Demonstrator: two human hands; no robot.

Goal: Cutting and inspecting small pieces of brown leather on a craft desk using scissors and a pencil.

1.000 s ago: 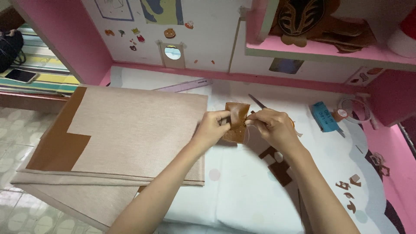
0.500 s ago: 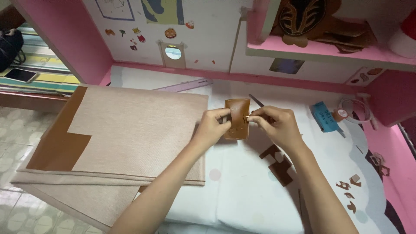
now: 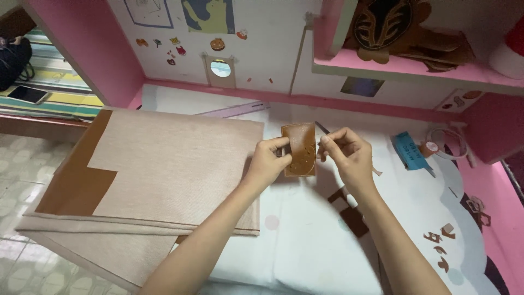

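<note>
Pink-walled bench: left hand pinches a small brown leather piece, right hand grips a thin tool at its edge, work apparently unfinished.

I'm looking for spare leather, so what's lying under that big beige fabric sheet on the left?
A brown sheet sticks out from under the beige fabric sheet along its left edge, and a folded beige layer shows below it. How far the brown sheet reaches underneath is covered.
</note>
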